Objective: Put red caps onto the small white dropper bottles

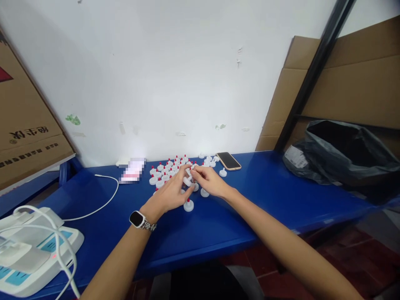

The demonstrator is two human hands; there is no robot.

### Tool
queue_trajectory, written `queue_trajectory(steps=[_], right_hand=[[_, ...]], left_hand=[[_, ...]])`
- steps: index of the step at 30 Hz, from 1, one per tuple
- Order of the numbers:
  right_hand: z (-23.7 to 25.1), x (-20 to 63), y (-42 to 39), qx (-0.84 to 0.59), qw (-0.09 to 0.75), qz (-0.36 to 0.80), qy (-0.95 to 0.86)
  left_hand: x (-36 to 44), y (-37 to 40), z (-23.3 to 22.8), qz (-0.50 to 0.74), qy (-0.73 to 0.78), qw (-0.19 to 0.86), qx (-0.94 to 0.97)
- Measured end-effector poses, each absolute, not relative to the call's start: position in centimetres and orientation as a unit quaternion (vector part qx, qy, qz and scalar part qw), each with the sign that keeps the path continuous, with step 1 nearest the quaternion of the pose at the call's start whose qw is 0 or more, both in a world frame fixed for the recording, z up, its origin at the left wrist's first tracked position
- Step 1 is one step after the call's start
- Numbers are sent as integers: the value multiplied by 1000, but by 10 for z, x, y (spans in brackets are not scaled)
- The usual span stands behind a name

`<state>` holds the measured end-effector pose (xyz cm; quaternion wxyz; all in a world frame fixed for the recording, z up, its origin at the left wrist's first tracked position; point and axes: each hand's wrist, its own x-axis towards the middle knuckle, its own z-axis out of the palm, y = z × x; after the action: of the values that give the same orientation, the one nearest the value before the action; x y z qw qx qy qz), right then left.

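A white nozzle cap (pixel 187 181) with a round base is held between the thumb and fingers of my left hand (pixel 170 193). My right hand (pixel 211 181) pinches at the nozzle end of this same cap; whether a small red tip is between those fingers is hidden. Just below my left thumb, a white cap with a red tip (pixel 188 205) stands upright on the blue table (pixel 218 227). Many more red-tipped caps (pixel 160 166) stand behind and left of my hands. Several white caps without red tips (pixel 223 172) lie to the right, and one white cap (pixel 204 193) sits under my right hand.
A phone (pixel 229 161) lies at the back by the wall. A blurred-out item (pixel 133 171) is left of the caps. At the left are a power strip (pixel 65 246) and a white cable (pixel 109 200). A dark plastic bag (pixel 340 150) and cardboard (pixel 359 79) are at the right.
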<state>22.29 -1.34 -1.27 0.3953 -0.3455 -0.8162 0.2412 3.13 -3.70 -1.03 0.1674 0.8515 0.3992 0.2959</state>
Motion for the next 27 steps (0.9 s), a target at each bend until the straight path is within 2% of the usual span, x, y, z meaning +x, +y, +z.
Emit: queue_trajectory(steps=[2, 7, 9, 14, 17, 21, 24, 27], right_hand=[[-13, 229, -16, -344, 374, 209, -836], [-14, 240, -29, -333, 267, 32, -904], [-14, 241, -31, -336, 247, 9, -909], [-14, 253, -19, -383, 322, 32, -865], [-18, 278, -3, -479, 373, 23, -795], [-30, 313, 17, -602, 353, 39, -715], [-38, 323, 23, -593, 346, 94, -721], [-35, 319, 21, -556, 398, 131, -718]], left_hand=[[24, -35, -6, 297, 399, 160, 853], [14, -26, -3, 327, 392, 135, 849], [17, -25, -6, 308, 380, 123, 864], [32, -24, -14, 271, 357, 123, 885], [38, -20, -14, 258, 354, 125, 890], [46, -15, -7, 267, 342, 118, 893], [54, -12, 3, 271, 347, 100, 892], [62, -11, 10, 265, 352, 81, 894]])
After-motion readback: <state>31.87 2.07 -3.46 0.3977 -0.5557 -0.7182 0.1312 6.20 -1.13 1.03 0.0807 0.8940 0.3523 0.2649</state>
